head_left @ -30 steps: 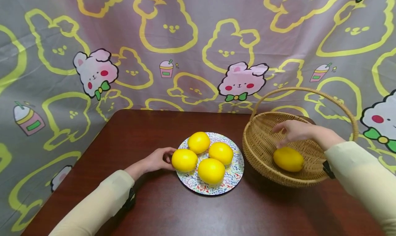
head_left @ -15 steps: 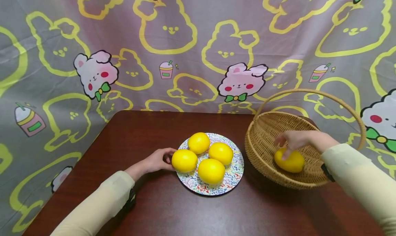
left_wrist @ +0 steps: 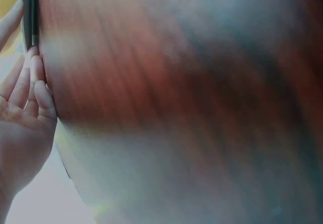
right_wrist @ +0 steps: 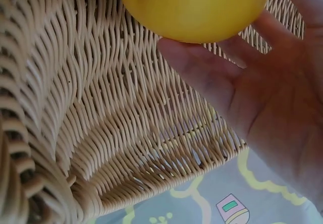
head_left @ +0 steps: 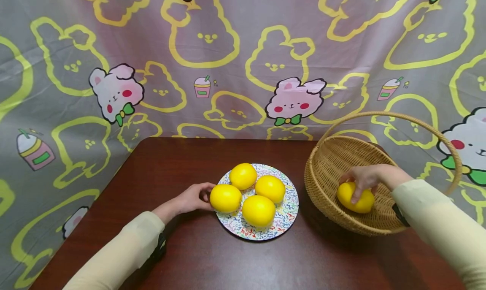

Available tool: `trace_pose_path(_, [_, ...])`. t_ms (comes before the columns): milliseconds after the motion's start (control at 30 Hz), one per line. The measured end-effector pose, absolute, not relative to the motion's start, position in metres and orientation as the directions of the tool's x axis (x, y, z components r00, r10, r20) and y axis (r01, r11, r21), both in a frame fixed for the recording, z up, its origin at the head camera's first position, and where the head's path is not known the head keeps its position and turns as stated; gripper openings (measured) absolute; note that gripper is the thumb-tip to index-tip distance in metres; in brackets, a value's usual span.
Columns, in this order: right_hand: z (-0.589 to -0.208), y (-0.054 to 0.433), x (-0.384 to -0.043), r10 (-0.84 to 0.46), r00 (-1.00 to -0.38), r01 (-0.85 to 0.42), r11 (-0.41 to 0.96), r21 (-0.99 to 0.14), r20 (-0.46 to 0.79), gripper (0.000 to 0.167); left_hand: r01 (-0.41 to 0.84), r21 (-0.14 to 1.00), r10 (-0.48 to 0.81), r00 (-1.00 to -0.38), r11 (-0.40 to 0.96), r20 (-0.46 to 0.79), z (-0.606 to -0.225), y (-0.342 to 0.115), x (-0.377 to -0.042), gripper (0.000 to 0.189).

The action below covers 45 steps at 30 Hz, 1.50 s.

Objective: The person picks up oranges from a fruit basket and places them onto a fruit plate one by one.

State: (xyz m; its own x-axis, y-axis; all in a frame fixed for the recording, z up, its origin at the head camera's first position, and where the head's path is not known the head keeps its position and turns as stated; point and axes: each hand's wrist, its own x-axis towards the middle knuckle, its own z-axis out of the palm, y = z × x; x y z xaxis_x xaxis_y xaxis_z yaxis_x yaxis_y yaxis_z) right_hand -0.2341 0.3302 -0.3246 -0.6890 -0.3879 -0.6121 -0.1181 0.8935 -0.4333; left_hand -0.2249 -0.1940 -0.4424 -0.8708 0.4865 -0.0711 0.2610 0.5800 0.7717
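Observation:
A yellow lemon [head_left: 347, 196] lies inside the wicker basket [head_left: 322, 193], and my right hand [head_left: 366, 178] grips it, thumb on the near side. The right wrist view shows that lemon [right_wrist: 194, 12] with a bit of green at one end and my right hand [right_wrist: 267, 93] against it. On the left, my left hand [head_left: 193, 197] holds the rim of a round patterned plate [head_left: 282, 222], close to the leftmost lemon [head_left: 225, 198]. Three more lemons sit on this plate: one at the back [head_left: 243, 176], one at right [head_left: 270, 189], one in front [head_left: 259, 211].
A brown wooden table [head_left: 178, 159] bears the plate and the basket. The basket's tall arched handle [head_left: 402, 115] rises above the right forearm. A grey cloth [head_left: 228, 83] with printed rabbits hangs behind the table. In the left wrist view the tabletop [left_wrist: 151, 82] is blurred.
My right hand has come down into the basket and taken hold of the lemon there. The basket has shifted slightly to the right. My left hand stays at the plate.

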Motion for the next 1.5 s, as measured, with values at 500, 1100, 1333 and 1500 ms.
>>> trace_pose_path(500, [-0.329, 0.328, -0.237, -0.437, -0.720, -0.112, 0.841, -0.530, -0.540, 0.076, 0.263, 0.780, 0.487, -0.871, 0.567, -0.060, -0.445, -0.195, -0.225, 0.065])
trace_pose_path(1100, [-0.332, 0.325, -0.238, -0.551, -0.737, -0.345, 0.805, -0.483, -0.392, 0.074, 0.265, 0.779, 0.492, -0.868, 0.569, -0.064, -0.443, -0.194, -0.225, 0.064])
trace_pose_path(1333, [-0.321, 0.311, -0.247, -0.555, -0.739, -0.342, 0.798, -0.496, -0.382, 0.073, 0.275, 0.777, 0.497, -0.866, 0.567, -0.056, -0.444, -0.195, -0.225, 0.065])
trace_pose_path(1500, [-0.311, 0.303, -0.251, -0.542, -0.759, -0.352, 0.808, -0.472, -0.361, 0.072, 0.280, 0.783, 0.504, -0.863, 0.555, -0.048, -0.444, -0.195, -0.226, 0.064])
